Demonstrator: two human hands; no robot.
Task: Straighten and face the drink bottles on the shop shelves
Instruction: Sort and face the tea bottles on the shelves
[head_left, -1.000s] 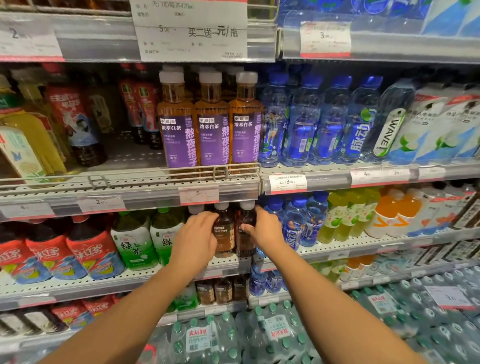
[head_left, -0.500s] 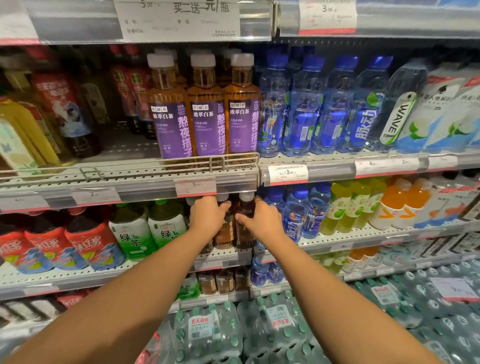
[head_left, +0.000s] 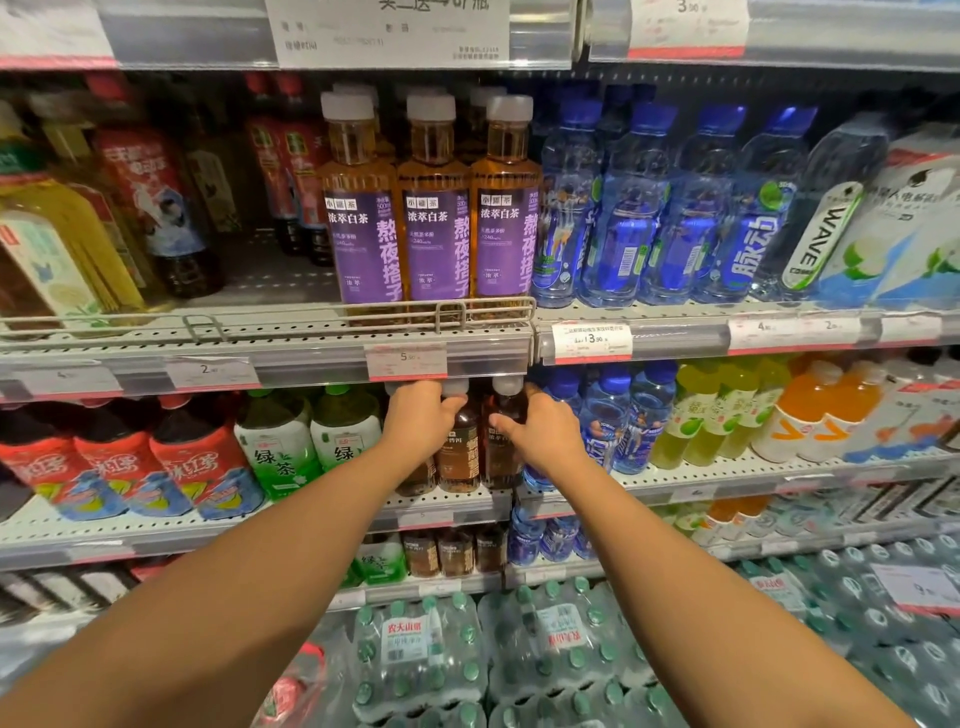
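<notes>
Left arm: bare, stretched forward and up.
Left hand (head_left: 421, 423): fingers curled, thumb pointing right.
Right arm: bare, stretched forward alongside.
Right hand (head_left: 545, 436): fingers curled, thumb pointing left, near the other.

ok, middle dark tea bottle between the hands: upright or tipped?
Upright: dark tea bottle stands straight on its shelf, white cap on top.

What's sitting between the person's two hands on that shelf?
In the head view, two dark brown tea bottles with white caps stand between the left hand and right hand.
</notes>
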